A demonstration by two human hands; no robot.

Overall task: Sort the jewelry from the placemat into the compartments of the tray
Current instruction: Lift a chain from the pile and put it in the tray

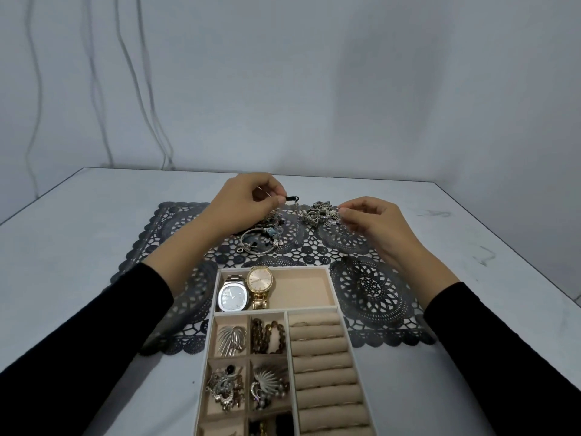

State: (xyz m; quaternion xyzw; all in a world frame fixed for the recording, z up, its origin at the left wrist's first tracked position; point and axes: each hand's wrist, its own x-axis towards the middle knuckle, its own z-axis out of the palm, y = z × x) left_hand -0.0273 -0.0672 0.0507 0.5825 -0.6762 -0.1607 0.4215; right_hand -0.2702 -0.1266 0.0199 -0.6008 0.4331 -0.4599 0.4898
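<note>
One thin metal chain (296,215) pinched by left hand (248,196).

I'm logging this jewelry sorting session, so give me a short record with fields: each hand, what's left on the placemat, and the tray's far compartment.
left hand: pinches the black-tipped silver chain, chain hanging below it
right hand: fingers curled at the edge of the tangled silver jewelry pile; grip unclear
dark grey lace placemat: carries the pile and a silver charm bangle
beige compartment tray: far compartment holds a square silver watch and a round gold watch, side by side
</note>
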